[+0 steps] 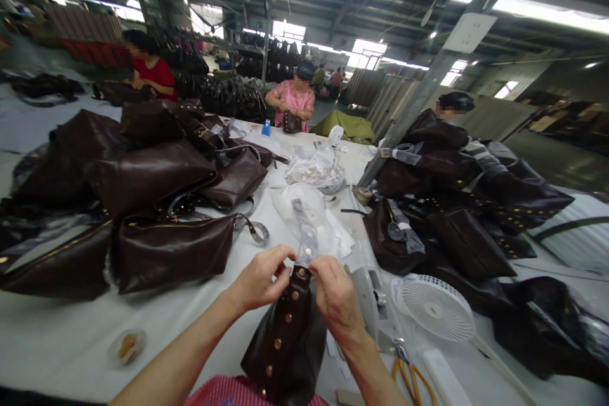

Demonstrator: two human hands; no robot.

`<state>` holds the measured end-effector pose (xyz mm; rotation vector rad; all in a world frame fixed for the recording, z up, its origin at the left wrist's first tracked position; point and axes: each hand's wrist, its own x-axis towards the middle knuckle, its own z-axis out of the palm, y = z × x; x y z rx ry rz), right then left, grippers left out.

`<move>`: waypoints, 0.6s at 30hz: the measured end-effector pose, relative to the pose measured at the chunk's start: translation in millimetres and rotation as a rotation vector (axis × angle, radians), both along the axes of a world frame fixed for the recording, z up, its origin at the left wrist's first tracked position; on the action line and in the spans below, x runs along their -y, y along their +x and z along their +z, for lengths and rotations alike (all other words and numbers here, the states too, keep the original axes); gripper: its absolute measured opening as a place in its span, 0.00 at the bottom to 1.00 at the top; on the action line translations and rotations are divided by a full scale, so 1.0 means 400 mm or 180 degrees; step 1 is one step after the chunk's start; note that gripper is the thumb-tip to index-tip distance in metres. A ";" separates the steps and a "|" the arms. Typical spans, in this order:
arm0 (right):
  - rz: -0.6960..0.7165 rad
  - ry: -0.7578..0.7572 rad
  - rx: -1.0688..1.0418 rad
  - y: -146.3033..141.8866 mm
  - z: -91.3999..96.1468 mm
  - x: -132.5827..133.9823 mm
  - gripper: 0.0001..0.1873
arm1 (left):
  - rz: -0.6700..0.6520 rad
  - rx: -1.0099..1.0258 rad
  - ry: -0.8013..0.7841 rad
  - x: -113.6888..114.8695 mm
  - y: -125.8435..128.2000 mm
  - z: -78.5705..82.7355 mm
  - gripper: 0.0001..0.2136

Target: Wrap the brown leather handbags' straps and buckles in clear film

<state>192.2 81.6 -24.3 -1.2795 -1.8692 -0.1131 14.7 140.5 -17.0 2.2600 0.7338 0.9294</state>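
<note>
Both my hands meet just above my lap at the near edge of the white table. My left hand and my right hand pinch the top end of a dark brown studded strap, which belongs to a dark brown leather bag hanging down in front of me. A clear plastic wrap strip sticks up from the strap end between my fingertips. Fingers of both hands are closed on it.
Piles of dark brown bags lie at left and right. A small white fan, yellow-handled scissors, a grey tool and plastic bags sit nearby. Three other people work at the far side.
</note>
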 end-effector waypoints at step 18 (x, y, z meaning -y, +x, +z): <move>-0.0048 0.0095 0.0483 -0.014 0.006 0.005 0.14 | 0.0861 -0.0122 0.1289 0.032 0.042 -0.037 0.08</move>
